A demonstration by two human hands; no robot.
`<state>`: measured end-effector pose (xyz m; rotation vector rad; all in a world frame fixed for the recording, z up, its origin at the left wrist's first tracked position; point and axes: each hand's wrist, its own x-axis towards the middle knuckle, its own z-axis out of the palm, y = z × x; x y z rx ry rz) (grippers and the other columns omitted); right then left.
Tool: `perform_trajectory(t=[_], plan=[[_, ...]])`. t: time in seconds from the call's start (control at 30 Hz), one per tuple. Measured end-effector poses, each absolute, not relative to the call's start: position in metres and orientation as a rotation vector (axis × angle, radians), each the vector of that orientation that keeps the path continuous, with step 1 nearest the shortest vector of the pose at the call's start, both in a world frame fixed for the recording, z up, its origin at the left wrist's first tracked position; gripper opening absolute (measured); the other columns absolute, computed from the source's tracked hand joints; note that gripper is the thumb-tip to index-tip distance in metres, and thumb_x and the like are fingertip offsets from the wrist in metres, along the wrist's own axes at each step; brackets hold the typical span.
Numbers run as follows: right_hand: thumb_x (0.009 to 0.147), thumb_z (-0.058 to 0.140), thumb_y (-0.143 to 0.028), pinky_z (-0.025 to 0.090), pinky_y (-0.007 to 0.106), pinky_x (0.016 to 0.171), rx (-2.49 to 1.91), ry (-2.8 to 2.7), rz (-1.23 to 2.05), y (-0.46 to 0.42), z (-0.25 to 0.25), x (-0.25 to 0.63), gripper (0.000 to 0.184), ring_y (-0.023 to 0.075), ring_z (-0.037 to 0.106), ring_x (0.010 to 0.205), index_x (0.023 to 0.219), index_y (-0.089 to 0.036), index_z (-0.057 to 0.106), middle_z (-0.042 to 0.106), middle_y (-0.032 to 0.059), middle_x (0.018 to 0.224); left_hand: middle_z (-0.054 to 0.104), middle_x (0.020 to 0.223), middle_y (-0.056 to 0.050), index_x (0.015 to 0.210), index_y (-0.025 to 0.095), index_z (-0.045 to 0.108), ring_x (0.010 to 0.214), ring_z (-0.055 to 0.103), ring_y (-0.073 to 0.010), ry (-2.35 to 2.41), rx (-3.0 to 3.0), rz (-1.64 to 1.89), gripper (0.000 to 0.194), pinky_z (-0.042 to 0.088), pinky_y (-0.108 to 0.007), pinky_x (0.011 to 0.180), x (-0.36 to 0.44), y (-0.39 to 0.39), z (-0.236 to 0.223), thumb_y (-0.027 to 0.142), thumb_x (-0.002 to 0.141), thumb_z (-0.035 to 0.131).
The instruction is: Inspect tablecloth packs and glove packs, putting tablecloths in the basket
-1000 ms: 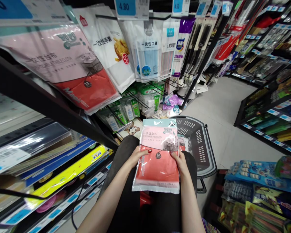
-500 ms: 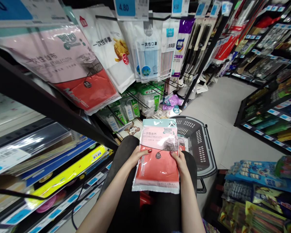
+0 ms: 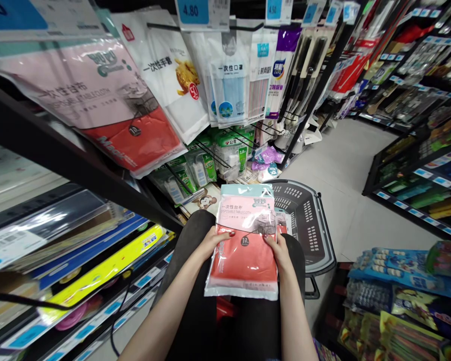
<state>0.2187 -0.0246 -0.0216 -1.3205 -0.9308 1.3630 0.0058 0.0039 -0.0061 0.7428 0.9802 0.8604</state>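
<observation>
Tablecloth packet held over the lap, left hand pinching its left edge, right hand pinching its right edge, thumbs on top! Past its upper right corner, a dark basket on the floor; a face-mask pack hangs beyond.

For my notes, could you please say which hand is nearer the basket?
Right. The right hand holds the packet at its edge toward the basket; the left hand holds the opposite edge.
</observation>
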Motion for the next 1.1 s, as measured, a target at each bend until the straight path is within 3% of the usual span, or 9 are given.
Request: perform_trajectory(t=[0.4, 1.1], plan=[[0.066, 0.062, -0.038, 0.042, 0.031, 0.071, -1.301, -0.957, 1.356, -0.0238, -0.0179, 0.2184, 0.03, 0.0213, 0.057, 0.076, 0.087, -0.017, 0.064, 0.066, 0.0035, 0.082, 0.07, 0.08, -0.009, 0.098, 0.009, 0.063, 0.07, 0.064, -0.0235, 0.965, 0.768, 0.86, 0.042, 0.047, -0.033, 0.069, 0.0053, 0.0037, -0.0048, 0.023, 0.059, 0.07], [0.067, 0.062, -0.037, 0.043, 0.032, 0.072, -1.292, -0.934, 1.391, -0.0246, -0.0165, 0.2168, 0.029, 0.0217, 0.058, 0.078, 0.089, -0.018, 0.063, 0.066, 0.0041, 0.084, 0.069, 0.076, -0.008, 0.086, 0.01, 0.066, 0.07, 0.063, -0.0225, 0.982, 0.785, 0.86, 0.032, 0.046, -0.03, 0.066, 0.0064, 0.004, -0.0047, 0.024, 0.057, 0.071]])
